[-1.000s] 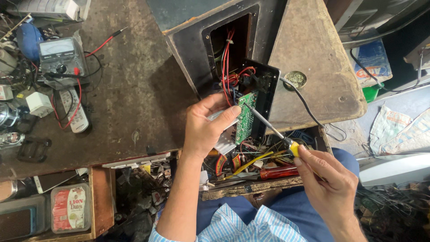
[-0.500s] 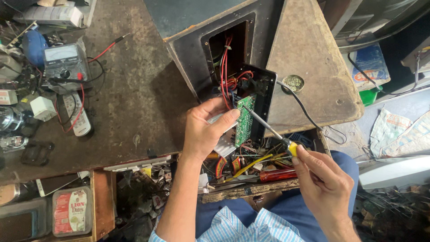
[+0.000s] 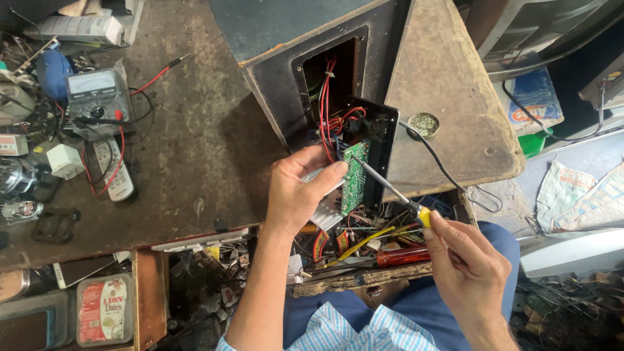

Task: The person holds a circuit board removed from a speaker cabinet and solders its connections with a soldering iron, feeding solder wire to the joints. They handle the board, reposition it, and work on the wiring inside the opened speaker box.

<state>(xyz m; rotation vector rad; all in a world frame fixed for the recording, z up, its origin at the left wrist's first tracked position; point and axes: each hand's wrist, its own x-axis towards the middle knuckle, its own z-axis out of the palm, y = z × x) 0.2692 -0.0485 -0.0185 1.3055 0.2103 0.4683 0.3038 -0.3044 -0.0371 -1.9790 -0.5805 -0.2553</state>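
Observation:
My left hand (image 3: 300, 188) grips the edge of a green circuit board (image 3: 354, 179) fixed to a black panel (image 3: 380, 140), which hangs by red wires out of an opening in a dark speaker cabinet (image 3: 305, 71). My right hand (image 3: 465, 260) holds a screwdriver (image 3: 390, 188) with a yellow handle. Its metal shaft slants up to the left and its tip touches the upper part of the board. A black cable (image 3: 442, 166) runs from the panel across the table's corner.
A worn wooden table (image 3: 195, 143) carries an analogue multimeter (image 3: 97, 97) with red leads, a remote control (image 3: 110, 172) and small parts at left. An open drawer (image 3: 364, 253) below holds tools and wires. A plastic box (image 3: 104, 309) sits lower left.
The view has shifted slightly. Both hands keep their grips, and the screwdriver tip stays at the board.

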